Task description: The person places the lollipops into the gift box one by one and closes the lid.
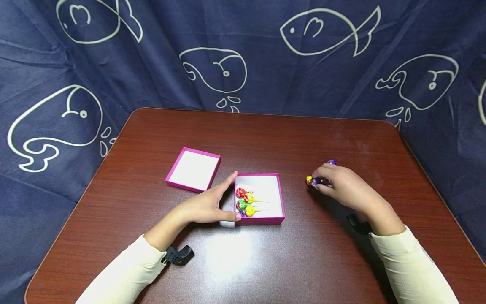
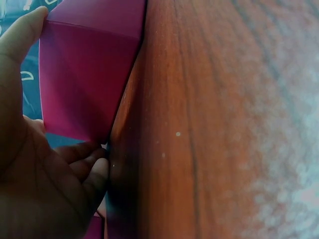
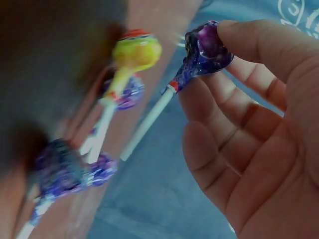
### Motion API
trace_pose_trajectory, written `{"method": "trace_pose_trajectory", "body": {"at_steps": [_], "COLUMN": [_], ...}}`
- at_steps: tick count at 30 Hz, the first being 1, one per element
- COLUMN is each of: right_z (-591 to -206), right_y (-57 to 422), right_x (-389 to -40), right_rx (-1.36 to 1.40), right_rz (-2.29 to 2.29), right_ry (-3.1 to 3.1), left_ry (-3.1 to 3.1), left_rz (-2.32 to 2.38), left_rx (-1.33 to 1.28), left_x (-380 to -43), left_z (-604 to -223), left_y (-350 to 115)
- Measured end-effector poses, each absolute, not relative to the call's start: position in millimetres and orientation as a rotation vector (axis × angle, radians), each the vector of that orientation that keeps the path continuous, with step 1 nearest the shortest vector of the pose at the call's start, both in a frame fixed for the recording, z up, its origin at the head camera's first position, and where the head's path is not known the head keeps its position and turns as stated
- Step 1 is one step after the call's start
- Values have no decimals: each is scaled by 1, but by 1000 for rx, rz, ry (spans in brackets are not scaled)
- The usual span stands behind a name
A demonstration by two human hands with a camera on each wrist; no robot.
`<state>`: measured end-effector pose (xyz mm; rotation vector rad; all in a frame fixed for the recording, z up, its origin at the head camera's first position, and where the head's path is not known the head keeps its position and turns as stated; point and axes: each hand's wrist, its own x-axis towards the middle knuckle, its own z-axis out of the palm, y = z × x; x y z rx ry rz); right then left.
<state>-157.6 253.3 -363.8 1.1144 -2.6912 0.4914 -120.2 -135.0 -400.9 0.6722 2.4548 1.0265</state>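
My left hand (image 1: pixel 205 206) spans the left side of an uncovered pink box (image 1: pixel 282 198), thumb at its near corner and index finger at its far one. In the left wrist view the thumb presses the pink wall (image 2: pixel 84 79). Several wrapped lollipops (image 1: pixel 248 198), red, yellow, green and purple, lie along the box's left side, sticks pointing right. To the right of the box, my right hand (image 1: pixel 343 185) pinches a purple-wrapped lollipop (image 3: pixel 209 47) by its head, its white stick hanging free. Beside it are a yellow lollipop (image 3: pixel 137 52) and several purple ones (image 3: pixel 60 169).
The pink lid (image 1: pixel 193 169), white inside, lies behind and left of the box. Everything stands on a brown wooden table (image 1: pixel 265 139). A dark blue cloth (image 1: pixel 262 84) with white fish and whale drawings hangs around the table's far edges.
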Motion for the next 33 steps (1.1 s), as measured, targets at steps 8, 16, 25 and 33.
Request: {"method": "trace_pose_trajectory", "body": {"at_steps": [8,16,25,33], "right_z": [-344,-332,-324,-320], "right_y": [236,213,185,160], "right_x": [-159,-161,-163,-160], "right_rx": [1139,1217,1290,1371], "right_rz": [537,548,549,468], "right_ry": [-2707,-2669,-2671,-2631], "left_ry": [2450,2457,2463,2459], "left_rz": [1057,1048,1029,1048], "left_rx": [698,702,664,699], "left_x": [-119,-120,-121,-119], "left_z": [-397,-396,-398,-400], "left_y": [-136,-135,-135,-136]}}
